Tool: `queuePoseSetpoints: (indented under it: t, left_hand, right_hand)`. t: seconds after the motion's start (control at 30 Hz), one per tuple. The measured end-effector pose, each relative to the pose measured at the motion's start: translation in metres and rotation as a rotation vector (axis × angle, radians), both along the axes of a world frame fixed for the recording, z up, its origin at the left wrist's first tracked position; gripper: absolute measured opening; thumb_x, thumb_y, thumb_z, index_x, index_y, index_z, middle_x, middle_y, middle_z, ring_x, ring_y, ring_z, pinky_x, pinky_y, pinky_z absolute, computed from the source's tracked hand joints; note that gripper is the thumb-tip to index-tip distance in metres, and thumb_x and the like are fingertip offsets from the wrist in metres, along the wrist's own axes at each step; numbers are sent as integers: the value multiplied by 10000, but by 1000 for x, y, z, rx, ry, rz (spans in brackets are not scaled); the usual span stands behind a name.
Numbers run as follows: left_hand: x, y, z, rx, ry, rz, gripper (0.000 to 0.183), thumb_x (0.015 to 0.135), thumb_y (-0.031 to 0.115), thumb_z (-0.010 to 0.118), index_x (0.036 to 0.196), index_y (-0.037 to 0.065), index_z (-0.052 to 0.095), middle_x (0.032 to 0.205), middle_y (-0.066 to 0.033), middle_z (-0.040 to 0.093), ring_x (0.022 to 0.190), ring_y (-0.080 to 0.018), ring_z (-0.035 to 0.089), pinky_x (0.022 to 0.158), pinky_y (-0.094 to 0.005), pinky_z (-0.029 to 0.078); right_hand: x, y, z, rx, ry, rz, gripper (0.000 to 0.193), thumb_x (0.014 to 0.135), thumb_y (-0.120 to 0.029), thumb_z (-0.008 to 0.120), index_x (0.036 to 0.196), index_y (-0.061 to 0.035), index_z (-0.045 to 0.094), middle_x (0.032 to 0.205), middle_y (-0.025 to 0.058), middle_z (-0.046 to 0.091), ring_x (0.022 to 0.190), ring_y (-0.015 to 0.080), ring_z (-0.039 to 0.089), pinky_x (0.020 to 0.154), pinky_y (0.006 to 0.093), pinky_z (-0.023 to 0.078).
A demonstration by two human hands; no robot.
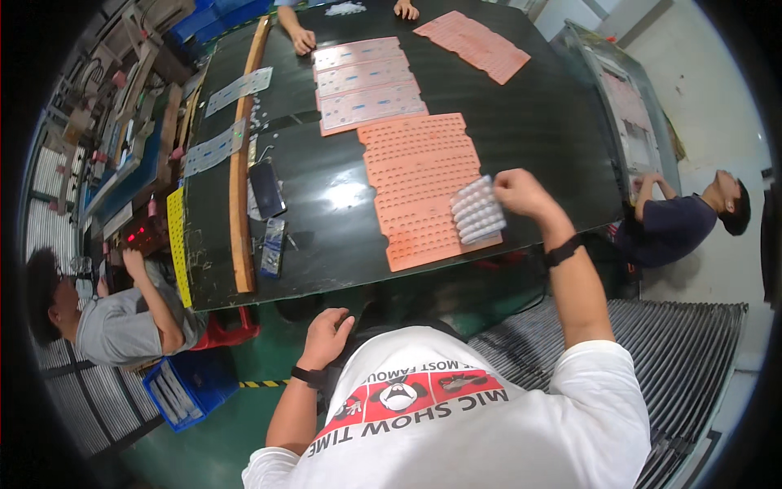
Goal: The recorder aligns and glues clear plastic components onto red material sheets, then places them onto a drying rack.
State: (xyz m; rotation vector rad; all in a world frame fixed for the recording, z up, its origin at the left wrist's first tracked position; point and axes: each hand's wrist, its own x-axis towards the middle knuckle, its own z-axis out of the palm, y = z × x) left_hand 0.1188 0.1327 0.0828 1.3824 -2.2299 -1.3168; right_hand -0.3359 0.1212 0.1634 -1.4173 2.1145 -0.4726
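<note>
Your right hand (521, 194) is closing its fingers on the right edge of a white tray of rounded bumps (477, 213), which is sitting just left of that hand, over the near right corner of an orange perforated board (417, 181); whether the tray is touching the board, you cannot tell from here. Your left hand (327, 338) is hanging off the table edge, loosely curled, and seems to be holding nothing. The board in front is looking barely begun: its rows of holes are showing plain orange, apart from the corner the tray is hiding. Farther off, beyond and left of your right hand, three pale, blue-marked sheets (364, 76) are already covering an orange base, so that part is appearing further along. Another orange panel (472, 46), straight beyond your right hand, is lying uncovered and is apparently still waiting.
</note>
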Motion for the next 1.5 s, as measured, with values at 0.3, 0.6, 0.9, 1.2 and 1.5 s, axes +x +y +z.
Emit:
queuePoseSetpoints:
  t: [0.3, 0.6, 0.9, 1.2, 1.5]
  left_hand:
    - [-63, -54, 1, -9, 114, -435, 284, 845, 218, 600, 973, -34, 627, 930, -198, 632, 880, -356, 599, 773, -395, 475]
    - [-145, -96, -22, 52, 201, -1036, 264, 837, 217, 606, 941, -22, 649, 847, -207, 638, 811, -352, 621, 718, -389, 486]
    - [-206, -34, 6, 138, 270, -1566, 272, 853, 203, 620, 978, -36, 649, 925, -207, 646, 844, -327, 627, 749, -358, 490]
    - [-221, 21, -3, 160, 274, -1934, 256, 825, 238, 641, 935, 8, 664, 891, -163, 651, 793, -309, 644, 705, -355, 509]
    - [-239, 52, -21, 107, 180, -2126, 299, 832, 275, 633, 964, 9, 662, 912, -180, 652, 802, -312, 645, 727, -362, 508]
  right_hand:
    - [-40, 66, 123, -129, 630, -143, 142, 793, -118, 540, 799, 22, 561, 754, 228, 594, 767, 402, 588, 678, 456, 453]
    - [-22, 142, 256, -146, 944, -507, 112, 783, -126, 563, 802, -17, 578, 746, 198, 604, 762, 392, 594, 701, 458, 460]
    - [97, 318, 445, 150, 582, -1115, 151, 847, -211, 563, 846, -63, 589, 741, 26, 599, 589, 124, 575, 522, 304, 517]
    - [322, 455, 551, 19, 717, -1719, 130, 879, -165, 557, 904, -53, 620, 755, -3, 597, 676, 101, 550, 602, 262, 459]
    - [505, 560, 450, -752, 652, -2419, 78, 835, -166, 549, 791, -113, 584, 708, -20, 557, 527, 122, 519, 527, 265, 473]
